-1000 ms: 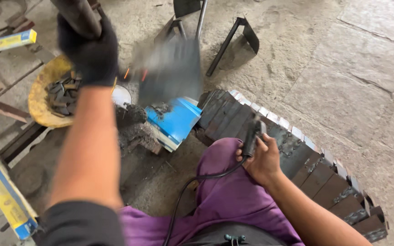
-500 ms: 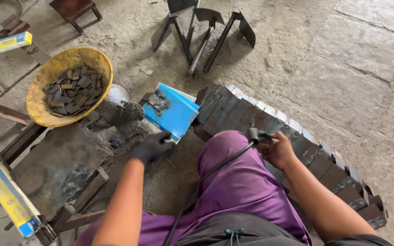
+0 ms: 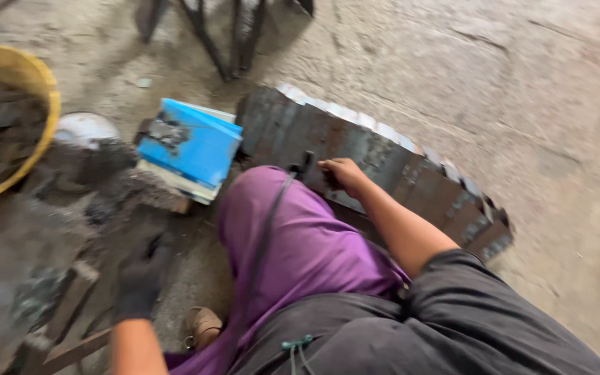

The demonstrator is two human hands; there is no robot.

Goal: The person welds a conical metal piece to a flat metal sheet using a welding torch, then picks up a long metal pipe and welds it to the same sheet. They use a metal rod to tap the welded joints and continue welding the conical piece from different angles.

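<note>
Beside right hand [image 3: 342, 173], perhaps gripped: black tool [image 3: 305, 165]

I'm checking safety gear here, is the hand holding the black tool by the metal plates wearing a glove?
No, the right hand gripping the black tool is bare, while only the left hand wears a dark glove.

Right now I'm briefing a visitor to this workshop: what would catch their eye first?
Probably the bright blue box on the concrete floor, left of the purple-clad knee. Next, the curved row of dark metal plates, where the right hand grips a corded tool. The gloved left hand sits low beside a yellow basket.
</note>
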